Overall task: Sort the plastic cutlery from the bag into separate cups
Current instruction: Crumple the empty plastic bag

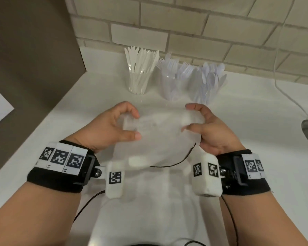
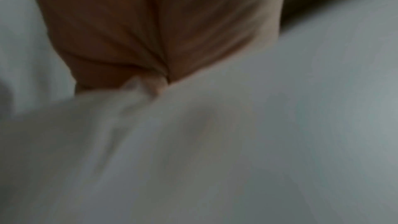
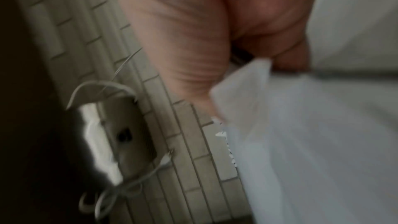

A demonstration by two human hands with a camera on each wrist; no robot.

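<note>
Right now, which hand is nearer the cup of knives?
Left. The left hand holds the bag's left edge just in front of the cup of knives; the right hand holds the other edge, nearer the spoons.

Three full cups (image 1: 171,82) crowd the wall; nearer counter (image 1: 256,139) seemingly open.

Both forearms reaching forward, left hand (image 1: 114,125) and right hand (image 1: 208,128) with fingers curled, each pinching, palms facing inward
</note>
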